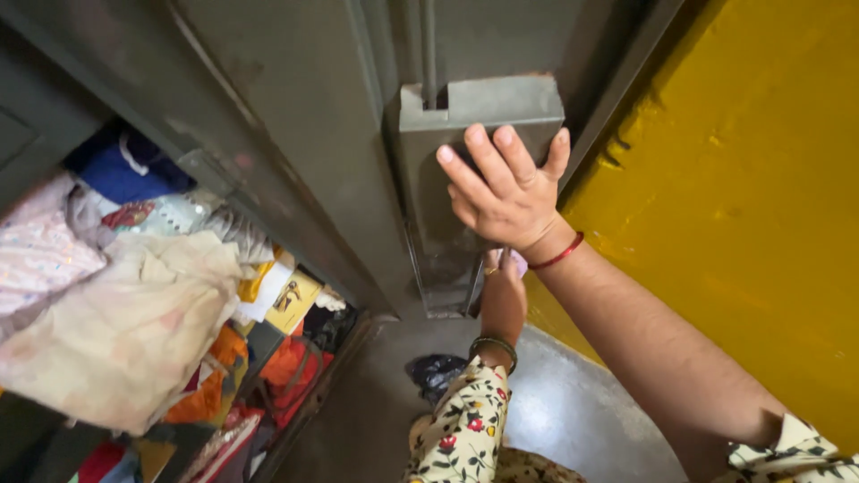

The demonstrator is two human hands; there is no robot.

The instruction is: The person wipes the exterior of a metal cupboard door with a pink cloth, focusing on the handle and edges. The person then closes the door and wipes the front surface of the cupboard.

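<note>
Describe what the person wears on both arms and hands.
The right hand is bare, with a thin red thread bracelet at the wrist. The left hand has a dark metal bangle at the wrist. Both arms show cream sleeves printed with red, green and yellow flowers.

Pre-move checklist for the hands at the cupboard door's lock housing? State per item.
1. Right hand flat on grey lock housing: ok.
2. Left hand at the door edge under it: ok; what it pinches, cannot tell.
3. Metal door swung open: ok.
4. Clothes pile inside shelf line: not ok, bulges outward.
5. Latch position: cannot tell.
</note>
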